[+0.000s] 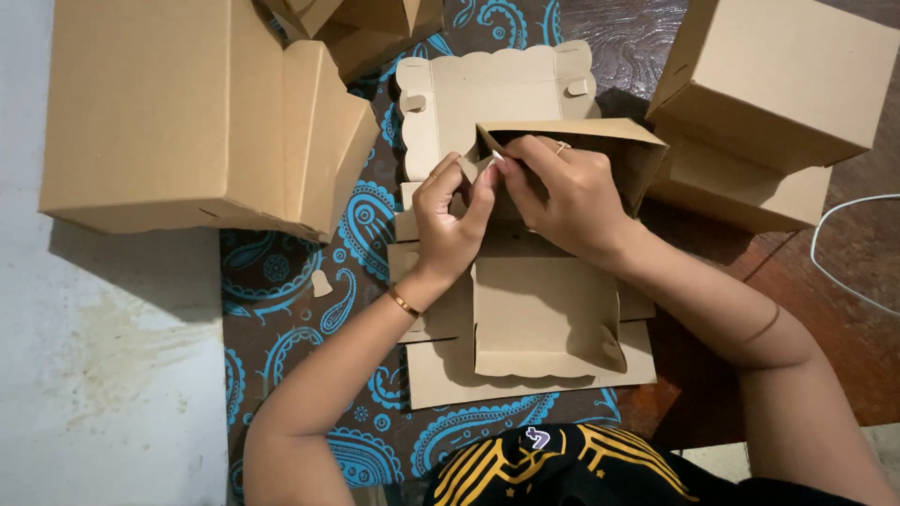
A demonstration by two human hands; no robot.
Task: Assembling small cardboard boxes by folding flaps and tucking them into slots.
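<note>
Already several folded boxes (197, 122) stand at the upper left and upper right (778, 84) of the frame. At centre, a flat scalloped cardboard blank (544, 319) lies on the paisley cloth (291, 272), one wall raised. The left hand (450, 225) and right hand (567, 192) pinch its corner tab (483, 164); the remaining walls look unfolded.

Half-folded brown scalloped carton (525, 281) at centre, large plain brown boxes left (187, 112) and right (769, 94).
</note>
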